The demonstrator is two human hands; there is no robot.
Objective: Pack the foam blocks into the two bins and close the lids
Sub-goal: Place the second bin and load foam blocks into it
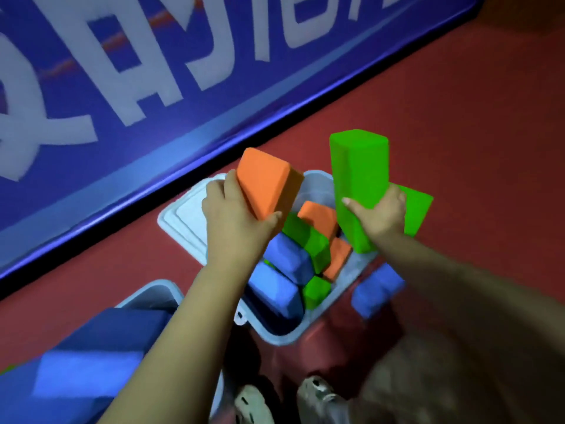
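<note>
Centrally in the frame, the left hand grips an orange foam wedge, thumb curled under its lower corner and fingers wrapped over its upper edge, holding it above the far end of the open grey bin. Just to the right, the right hand clasps a tall green foam block — thumb laid across its front face, fingers curled behind — and the block's lower end dips toward the bin's right rim. This bin is already crowded with orange, green and blue blocks packed edge to edge, leaving little open room inside. Its white lid hangs open on the upper-left side, lying on the red floor. A second green block sits behind the right hand, and a blue block lies on the floor just outside the right rim. At lower left, the second bin holds large dark blue blocks that rise above its rim. A blue mat with white lettering runs diagonally across the upper left.
</note>
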